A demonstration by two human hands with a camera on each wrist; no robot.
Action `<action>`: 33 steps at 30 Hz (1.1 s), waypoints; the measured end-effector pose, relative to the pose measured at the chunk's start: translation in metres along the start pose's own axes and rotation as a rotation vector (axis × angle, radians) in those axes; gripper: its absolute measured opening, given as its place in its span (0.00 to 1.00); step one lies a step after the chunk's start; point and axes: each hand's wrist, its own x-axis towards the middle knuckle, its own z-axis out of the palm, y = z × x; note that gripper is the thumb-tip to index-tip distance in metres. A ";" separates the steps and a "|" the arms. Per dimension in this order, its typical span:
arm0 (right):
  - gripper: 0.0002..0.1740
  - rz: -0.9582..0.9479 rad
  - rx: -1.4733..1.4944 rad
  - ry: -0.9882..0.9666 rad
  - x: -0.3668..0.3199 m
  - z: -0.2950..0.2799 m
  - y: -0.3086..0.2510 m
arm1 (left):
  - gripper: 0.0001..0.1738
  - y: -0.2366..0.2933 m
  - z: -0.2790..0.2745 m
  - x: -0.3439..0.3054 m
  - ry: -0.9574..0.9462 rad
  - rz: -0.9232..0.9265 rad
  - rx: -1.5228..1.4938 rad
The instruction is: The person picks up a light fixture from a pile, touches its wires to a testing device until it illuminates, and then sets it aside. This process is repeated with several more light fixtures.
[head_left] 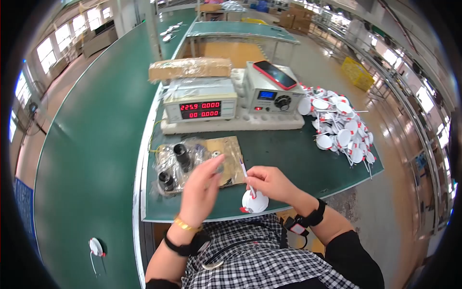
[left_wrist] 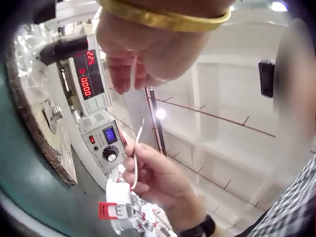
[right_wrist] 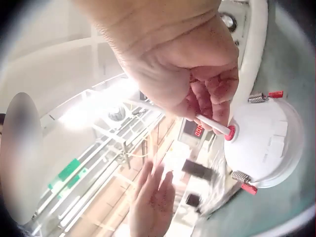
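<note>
My right hand (head_left: 272,182) pinches the white cable (left_wrist: 136,165) of a round white downlight (head_left: 256,203) close to the table's front edge. The cable's free end points up, with thin wire tips showing in the left wrist view. Red-tipped spring clips (right_wrist: 241,177) stick out from the downlight's sides, and a red grommet (right_wrist: 230,132) surrounds the cable where it enters the housing. To the left, my left hand (head_left: 202,190) is raised with fingers extended and holds nothing. It hovers near two black cylindrical sockets (head_left: 182,156) on a plastic-wrapped board (head_left: 228,147).
Behind the board stand a power meter (head_left: 199,103) with red digits and a grey dial unit (head_left: 267,98) carrying a phone (head_left: 275,74). A heap of similar downlights (head_left: 341,125) covers the table's right side. Another downlight (head_left: 96,246) lies on the green surface at left.
</note>
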 end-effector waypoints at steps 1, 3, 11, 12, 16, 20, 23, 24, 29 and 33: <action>0.09 0.060 0.024 -0.027 -0.004 0.010 -0.009 | 0.21 0.002 0.005 0.010 -0.010 0.148 0.089; 0.09 0.135 0.061 -0.060 -0.008 0.025 -0.015 | 0.20 -0.004 0.011 0.014 -0.061 0.238 0.192; 0.09 0.041 0.091 0.089 -0.005 0.052 -0.013 | 0.19 -0.013 0.022 -0.009 0.002 -0.182 0.001; 0.09 0.013 0.084 0.129 -0.003 0.054 -0.013 | 0.19 -0.017 0.027 -0.013 0.048 -0.266 -0.167; 0.08 -0.088 0.157 0.222 0.004 0.062 -0.007 | 0.19 -0.019 0.026 -0.022 -0.014 -0.301 -0.351; 0.08 -0.113 0.255 0.287 0.012 0.056 -0.008 | 0.23 -0.035 0.015 -0.040 0.059 -0.374 -0.425; 0.09 -0.131 0.363 0.328 0.017 0.050 -0.012 | 0.27 -0.042 0.015 -0.070 0.152 -0.666 -0.812; 0.09 -0.099 0.432 0.344 0.019 0.050 -0.013 | 0.27 -0.041 0.018 -0.079 0.023 -0.778 -1.075; 0.09 -0.073 0.426 0.361 0.029 0.052 -0.003 | 0.25 -0.022 0.039 -0.074 -0.126 -0.919 -1.470; 0.09 -0.073 0.011 0.373 0.036 0.042 0.005 | 0.22 -0.025 0.048 -0.073 -0.227 -0.912 -1.405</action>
